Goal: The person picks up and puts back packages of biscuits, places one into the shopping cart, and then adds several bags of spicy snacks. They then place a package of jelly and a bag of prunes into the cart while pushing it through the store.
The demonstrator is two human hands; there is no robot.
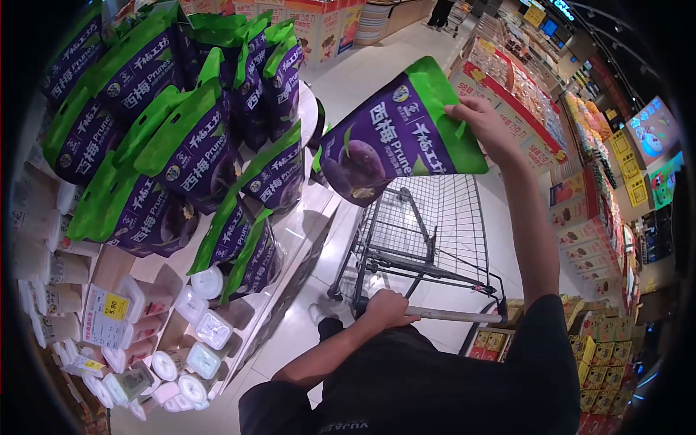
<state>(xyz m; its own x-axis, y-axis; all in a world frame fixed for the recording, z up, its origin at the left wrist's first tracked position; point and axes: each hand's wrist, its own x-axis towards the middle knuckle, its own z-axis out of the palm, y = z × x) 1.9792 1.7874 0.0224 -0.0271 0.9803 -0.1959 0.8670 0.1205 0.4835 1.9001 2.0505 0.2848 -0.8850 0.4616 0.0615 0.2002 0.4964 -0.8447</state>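
A purple and green bag of prunes (395,134) hangs tilted from my right hand (484,125), which pinches its green top edge. The bag is above the near left part of a wire shopping cart (435,225). Down by my body, my left hand (390,308) is wrapped round the cart's handle (460,315). To the left, several matching prune bags (196,148) stand packed on a display stand, apart from both hands.
Lidded plastic tubs (214,330) and a price tag (105,315) fill the lower left of the stand. Boxed goods (507,94) line the right side of the aisle. Tiled floor (362,72) runs ahead, where a person's legs (440,13) show far off.
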